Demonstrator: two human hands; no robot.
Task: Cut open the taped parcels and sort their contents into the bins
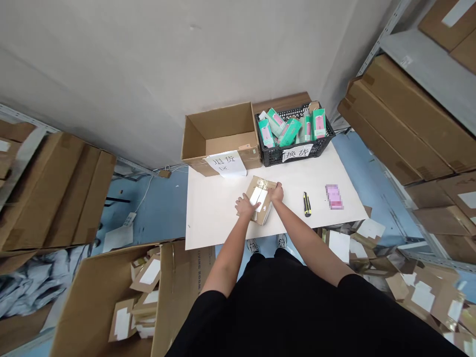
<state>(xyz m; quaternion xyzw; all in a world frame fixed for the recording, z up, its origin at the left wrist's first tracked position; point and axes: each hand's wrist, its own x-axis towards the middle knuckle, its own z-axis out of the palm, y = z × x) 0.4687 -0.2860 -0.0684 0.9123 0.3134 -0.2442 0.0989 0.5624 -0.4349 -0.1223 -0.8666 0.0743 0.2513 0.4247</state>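
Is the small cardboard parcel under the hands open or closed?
Closed. The parcel lies flat, its labelled top face whole, shiny tape at the far end; left hand and right hand rest on it.

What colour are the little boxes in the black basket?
Teal green boxes with pink on them, head view.

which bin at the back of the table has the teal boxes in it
The black mesh crate on the right holds the teal boxes; the brown cardboard box beside it shows none.
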